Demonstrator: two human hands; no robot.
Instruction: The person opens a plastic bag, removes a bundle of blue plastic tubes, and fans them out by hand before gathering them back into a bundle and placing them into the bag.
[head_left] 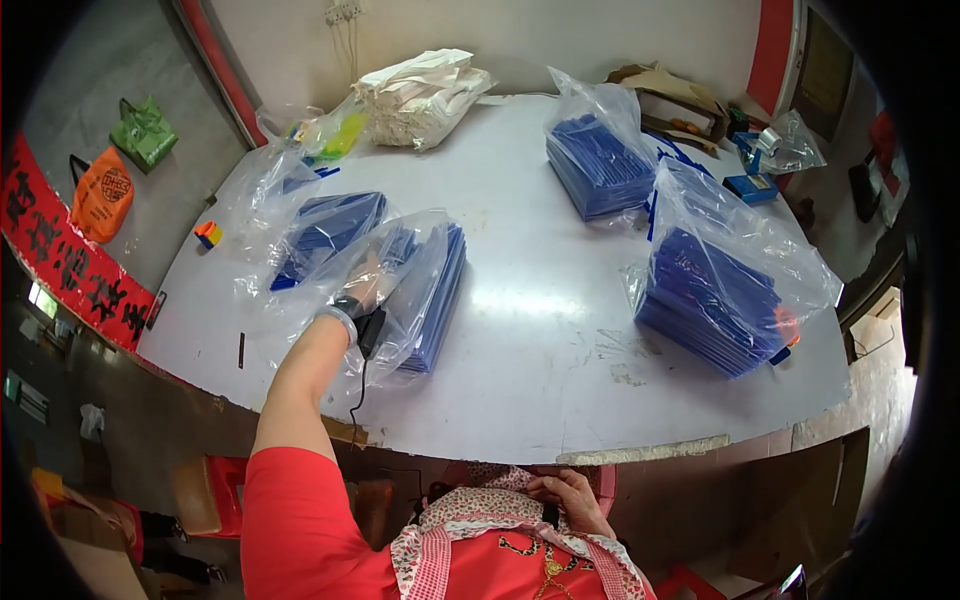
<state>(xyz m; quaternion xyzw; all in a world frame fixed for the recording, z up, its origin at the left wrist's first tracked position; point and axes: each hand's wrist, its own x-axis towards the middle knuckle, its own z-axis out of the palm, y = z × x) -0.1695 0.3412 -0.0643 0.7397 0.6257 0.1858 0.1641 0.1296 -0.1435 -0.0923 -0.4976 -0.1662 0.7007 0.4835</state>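
My left hand point(368, 283) reaches into a clear plastic bag point(408, 300) on the left half of the table. Inside that bag stands a stack of flat blue pieces point(436, 310); my hand is at its left side, and the plastic blurs my fingers. A black device with a cable is strapped at my left wrist. Just beyond lies another stack of blue pieces point(340, 225), partly under loose clear plastic. Down at my waist, below the table edge, my right hand point(577, 503) has its fingers bent on the floral apron point(490, 508), seemingly gripping its cloth.
Two bagged blue stacks, one farther back point(600, 170) and one nearer point(710, 300), stand on the right of the white table point(530, 380). White bags point(420, 95) are piled at the back. An open cardboard box point(670, 105) sits back right, a tape roll point(207, 235) at the left edge.
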